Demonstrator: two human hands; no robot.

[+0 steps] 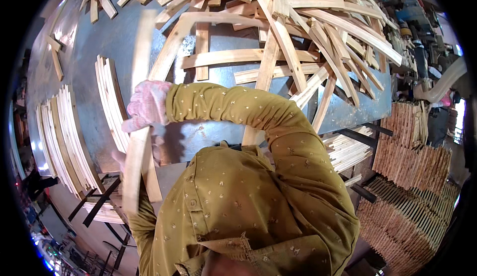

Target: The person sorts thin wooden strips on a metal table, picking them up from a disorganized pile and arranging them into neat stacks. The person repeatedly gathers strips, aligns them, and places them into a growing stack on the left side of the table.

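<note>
My right hand point(148, 102), in a pink-and-white striped glove, reaches across my body to the left. Its fingers are closed round a pale wooden slat point(137, 169), which stands lengthwise away from me and is smeared by motion. Lower down, my left hand point(157, 151) is mostly hidden behind the wood; bits of it show on both sides, wrapped round the slat and a second slat point(151, 176) beside it. Just left of my hands, a small row of slats point(110, 94) lies side by side on the metal table point(89, 45).
A larger row of slats point(64, 137) rests at the table's left edge. Crisscrossed loose slats point(293, 42) are heaped across the far side and right. Stacked wood point(412, 147) stands at the right, near machinery point(420, 60). Dark metal bars point(102, 201) jut out at the near left.
</note>
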